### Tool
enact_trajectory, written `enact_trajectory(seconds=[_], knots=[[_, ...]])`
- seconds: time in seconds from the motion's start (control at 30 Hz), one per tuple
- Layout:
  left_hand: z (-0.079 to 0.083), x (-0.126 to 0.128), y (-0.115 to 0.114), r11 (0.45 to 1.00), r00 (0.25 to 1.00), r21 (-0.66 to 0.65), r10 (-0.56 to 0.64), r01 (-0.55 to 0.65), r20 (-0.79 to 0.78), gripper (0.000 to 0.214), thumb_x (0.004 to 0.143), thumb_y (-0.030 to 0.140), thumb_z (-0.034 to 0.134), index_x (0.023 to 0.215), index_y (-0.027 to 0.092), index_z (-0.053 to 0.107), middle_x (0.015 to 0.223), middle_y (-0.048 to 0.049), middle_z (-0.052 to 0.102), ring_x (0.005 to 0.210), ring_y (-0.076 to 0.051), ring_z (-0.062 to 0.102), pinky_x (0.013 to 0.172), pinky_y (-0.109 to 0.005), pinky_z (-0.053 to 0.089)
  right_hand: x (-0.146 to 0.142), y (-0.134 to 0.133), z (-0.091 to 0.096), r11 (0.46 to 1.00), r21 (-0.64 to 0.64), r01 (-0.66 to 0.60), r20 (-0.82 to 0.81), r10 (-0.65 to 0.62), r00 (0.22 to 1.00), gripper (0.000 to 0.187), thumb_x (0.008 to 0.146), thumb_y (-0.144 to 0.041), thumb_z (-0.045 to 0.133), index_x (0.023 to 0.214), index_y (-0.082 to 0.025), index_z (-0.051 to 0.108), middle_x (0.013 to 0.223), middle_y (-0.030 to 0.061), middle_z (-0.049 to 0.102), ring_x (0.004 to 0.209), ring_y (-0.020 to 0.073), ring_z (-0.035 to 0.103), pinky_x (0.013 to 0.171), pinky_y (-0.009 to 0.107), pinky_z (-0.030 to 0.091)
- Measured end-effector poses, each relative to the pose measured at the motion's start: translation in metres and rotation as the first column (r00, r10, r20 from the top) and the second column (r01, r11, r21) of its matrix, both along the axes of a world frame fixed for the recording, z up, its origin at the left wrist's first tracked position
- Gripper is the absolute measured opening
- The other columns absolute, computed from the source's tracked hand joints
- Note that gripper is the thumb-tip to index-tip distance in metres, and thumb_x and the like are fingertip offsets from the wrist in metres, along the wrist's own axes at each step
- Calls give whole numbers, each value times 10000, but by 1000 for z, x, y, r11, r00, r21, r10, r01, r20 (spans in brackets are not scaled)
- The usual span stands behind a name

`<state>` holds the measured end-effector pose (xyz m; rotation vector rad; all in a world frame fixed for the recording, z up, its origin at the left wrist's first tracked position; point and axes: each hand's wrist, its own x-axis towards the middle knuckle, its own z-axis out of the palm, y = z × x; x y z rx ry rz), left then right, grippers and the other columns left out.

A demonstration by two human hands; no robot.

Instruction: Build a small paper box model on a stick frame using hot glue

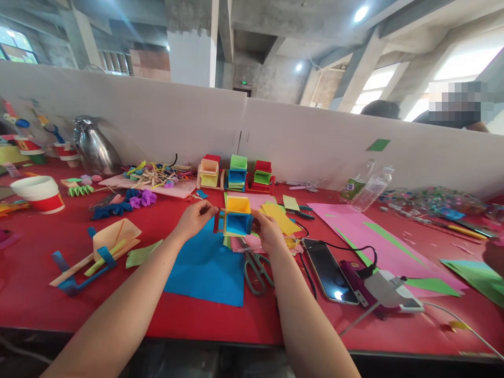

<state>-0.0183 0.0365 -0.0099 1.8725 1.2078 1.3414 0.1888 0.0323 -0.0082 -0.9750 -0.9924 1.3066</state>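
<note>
A small stack of folded paper boxes [238, 216], yellow on top and blue below, stands in a stick frame near the middle of the red table [39, 294]. My left hand [193, 219] pinches the frame's left side with closed fingers. My right hand [269, 229] grips the stack's right side. Both hands hold it just above a blue paper sheet [207, 270]. Three finished box stacks [236, 173] stand behind it by the white partition.
Scissors [255, 270], a phone [329, 270] and a glue gun [384, 289] with its cable lie right of the sheet. Pink paper [354, 226], plastic bottles [368, 189], a metal kettle [94, 144], paper cups [39, 193] and craft scraps surround them. A person sits behind the partition.
</note>
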Motion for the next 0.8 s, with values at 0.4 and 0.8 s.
enact_trajectory(seconds=[0.4,0.8], knots=[[-18,4,12,938,959,-347,106,-9,262,409,611,550,601,604,143,639,463,41,433,408,-76,354,404,-211,253,-3,1,-2,999,-17,-32,35,33,999,184,572,-326,704,593,-149,663,563,1,643,472,97,542,499,220,437],[-11,10,6,921,915,-388,179,-27,362,386,527,515,678,627,143,655,494,37,471,484,-83,407,466,-206,297,0,3,-6,995,-92,-30,20,32,999,172,625,-320,690,636,-149,672,625,35,670,525,114,586,532,218,491]])
